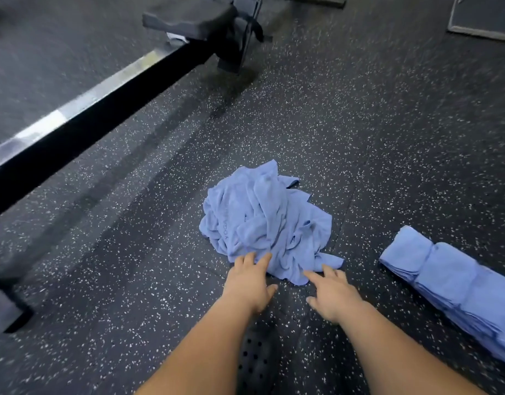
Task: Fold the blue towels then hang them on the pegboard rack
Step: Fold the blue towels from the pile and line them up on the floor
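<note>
A crumpled heap of blue towels lies on the speckled black rubber floor in the middle of the view. My left hand reaches to the heap's near left edge, fingers straight, fingertips touching the cloth. My right hand is at the near right edge, fingers spread and extended, its index fingertip at the towel's hem. Neither hand grips anything. A row of folded blue towels lies on the floor at the right. No pegboard rack is in view.
A long black rail of a gym machine runs diagonally across the left, with a dark padded seat at its far end. A grey mat edge sits at the top right. A black perforated shoe shows between my forearms.
</note>
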